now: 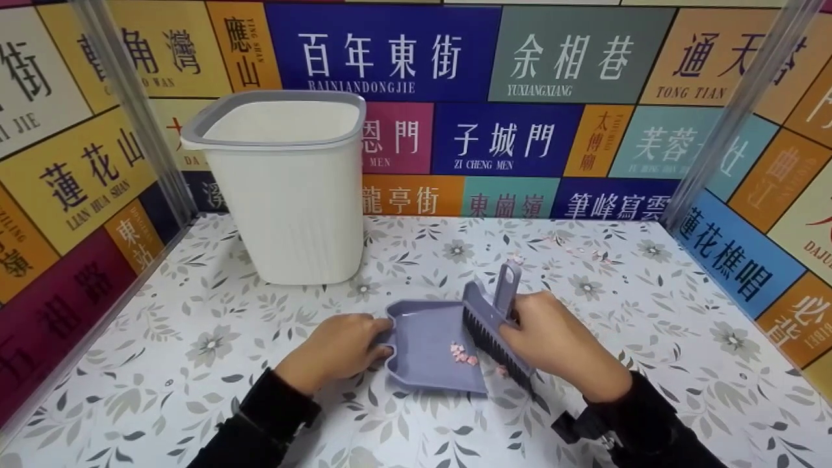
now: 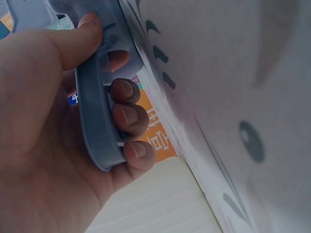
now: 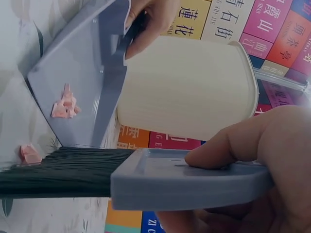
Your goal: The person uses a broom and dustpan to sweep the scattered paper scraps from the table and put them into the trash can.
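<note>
My left hand (image 1: 343, 344) grips the handle (image 2: 92, 111) of a grey-purple dustpan (image 1: 422, 335), fingers curled round it in the left wrist view. The pan lies on the table with its mouth to the right. Several pink scraps (image 1: 462, 354) sit inside near the lip, and one more pink scrap (image 3: 30, 154) lies just outside it. In my right hand (image 1: 562, 341) is a matching hand brush (image 1: 484, 309), its dark bristles (image 3: 73, 167) standing by the pan's mouth. The thumb lies along the top of the brush in the right wrist view.
A tall white bin (image 1: 292, 208) with a grey rim stands at the back left. More small pink scraps (image 1: 601, 255) are scattered at the back right of the flower-patterned tabletop (image 1: 214, 390). Walls of coloured signs (image 1: 507, 136) enclose the back and sides.
</note>
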Demonstrator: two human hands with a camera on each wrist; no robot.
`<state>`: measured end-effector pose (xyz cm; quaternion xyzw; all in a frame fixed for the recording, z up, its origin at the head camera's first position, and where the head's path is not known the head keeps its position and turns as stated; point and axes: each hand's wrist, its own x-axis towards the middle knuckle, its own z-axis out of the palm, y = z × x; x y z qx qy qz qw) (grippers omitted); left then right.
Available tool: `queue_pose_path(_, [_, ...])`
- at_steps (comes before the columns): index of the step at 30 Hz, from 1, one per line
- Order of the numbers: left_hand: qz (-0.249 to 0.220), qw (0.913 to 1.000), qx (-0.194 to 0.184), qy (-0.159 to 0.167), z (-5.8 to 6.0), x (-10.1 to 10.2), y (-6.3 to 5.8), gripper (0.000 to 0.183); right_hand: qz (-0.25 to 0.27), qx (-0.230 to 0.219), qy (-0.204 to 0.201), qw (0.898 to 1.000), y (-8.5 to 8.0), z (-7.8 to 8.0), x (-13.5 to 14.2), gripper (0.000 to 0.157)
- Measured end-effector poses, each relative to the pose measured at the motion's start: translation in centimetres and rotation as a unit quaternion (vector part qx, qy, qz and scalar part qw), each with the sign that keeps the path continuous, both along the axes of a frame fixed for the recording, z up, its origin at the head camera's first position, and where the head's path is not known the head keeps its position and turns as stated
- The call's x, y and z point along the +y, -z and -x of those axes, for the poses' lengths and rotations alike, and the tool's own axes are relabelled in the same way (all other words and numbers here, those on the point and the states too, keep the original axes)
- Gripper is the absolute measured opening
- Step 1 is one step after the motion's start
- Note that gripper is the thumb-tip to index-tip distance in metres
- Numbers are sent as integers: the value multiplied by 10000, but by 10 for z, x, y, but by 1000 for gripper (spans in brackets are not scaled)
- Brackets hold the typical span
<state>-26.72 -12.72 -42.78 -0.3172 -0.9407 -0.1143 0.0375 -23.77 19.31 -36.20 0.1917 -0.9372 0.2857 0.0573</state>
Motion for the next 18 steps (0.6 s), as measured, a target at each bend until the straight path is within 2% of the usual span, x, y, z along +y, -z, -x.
queue_pose_path(6, [12, 9999, -106, -57, 0, -1, 0, 42, 159, 100, -61, 9998, 4, -3, -9, 7])
queue_pose_path(11, [16, 9998, -153, -104, 0, -1, 0, 42, 453, 36, -19, 9990, 5, -4, -14, 16])
queue_pose_path(18, [3, 9999, -104, -49, 1, -1, 1, 39, 817, 242, -35, 9964, -2, -3, -8, 20])
